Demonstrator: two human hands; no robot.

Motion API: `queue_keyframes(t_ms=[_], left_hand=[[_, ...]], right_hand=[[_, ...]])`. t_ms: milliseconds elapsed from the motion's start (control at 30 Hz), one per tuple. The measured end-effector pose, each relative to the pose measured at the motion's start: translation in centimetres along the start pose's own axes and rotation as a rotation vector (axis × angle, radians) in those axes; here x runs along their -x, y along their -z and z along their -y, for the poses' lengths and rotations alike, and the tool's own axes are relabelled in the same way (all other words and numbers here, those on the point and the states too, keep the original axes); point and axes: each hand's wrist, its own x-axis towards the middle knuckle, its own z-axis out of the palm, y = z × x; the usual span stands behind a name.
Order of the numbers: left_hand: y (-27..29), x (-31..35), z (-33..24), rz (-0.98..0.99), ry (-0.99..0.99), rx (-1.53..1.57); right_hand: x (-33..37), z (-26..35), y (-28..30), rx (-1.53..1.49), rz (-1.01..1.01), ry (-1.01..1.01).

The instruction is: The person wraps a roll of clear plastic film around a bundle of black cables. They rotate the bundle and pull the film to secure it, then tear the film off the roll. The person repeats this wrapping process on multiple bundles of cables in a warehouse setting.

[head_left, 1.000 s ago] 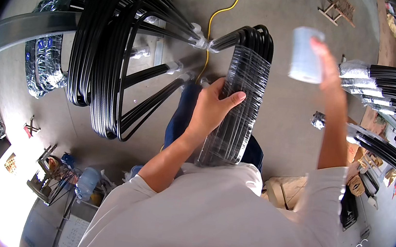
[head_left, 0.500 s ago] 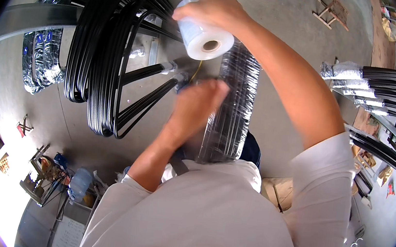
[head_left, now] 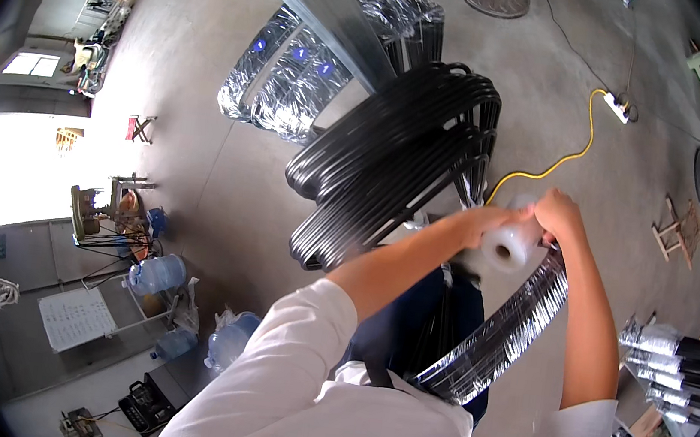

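A roll of clear stretch film (head_left: 505,248) is in front of me, its cardboard core facing me. My left hand (head_left: 487,224) grips it from the left side, slightly blurred. Against the roll's far right side, my right hand (head_left: 559,216) is closed; its fingers hide what they hold. Below that hand, a long black bundle wrapped in shiny film (head_left: 501,344) slants down to my waist, its upper end beside the roll. Left of the roll, a thick stack of bent black tubes (head_left: 401,151) hangs near a metal beam (head_left: 322,12).
Film-wrapped black bundles (head_left: 297,74) stand behind the beam. A yellow cable (head_left: 559,163) runs over the floor to a power strip (head_left: 617,107). At right are a folding stool (head_left: 677,230) and more wrapped tube ends (head_left: 654,357); large water bottles (head_left: 158,273) sit at left.
My view has swung left. My left hand, apart from the roll before, now grips it. My right hand, earlier on the roll, has shifted to its far right side.
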Motion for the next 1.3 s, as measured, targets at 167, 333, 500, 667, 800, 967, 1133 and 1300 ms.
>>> queue_keyframes(t_ms=[167,333,500,667,800,967,1133,1300], left_hand=[[1.8,0.5,3.3,-0.13,-0.006,0.067],[0.8,1.8,6.6,-0.023,0.068,0.373],[2.9,-2.9,12.3,0.077,-0.05,0.272],[-0.9,-1.3,7.8,-0.227,-0.024,-0.377],[-4.7,-0.4,1.1,-0.74,-0.671,-1.391],[-10.3,-3.2,-2.5,0.481,-0.621,-1.471],[-9.3,-3.7,-0.8,0.417,-0.665,-1.332],[-9.8,-6.0,3.8,0.128,-0.681,-0.858]], right_hand=[[1.2,-4.1,-1.7,-0.751,-0.237,0.402],[2.6,-12.9,-7.9,-1.316,-0.707,-0.096],[0.5,-13.4,-20.2,-1.748,0.141,-0.031],[1.3,-11.5,-19.2,-1.867,0.042,-0.115],[2.9,-12.5,-15.9,-1.968,0.057,-0.182],[0.8,-15.0,-16.7,-1.89,0.021,-0.163],[3.1,-23.2,-7.7,-1.66,-0.23,0.064],[-0.6,-19.3,6.0,-1.569,-0.098,-0.023]])
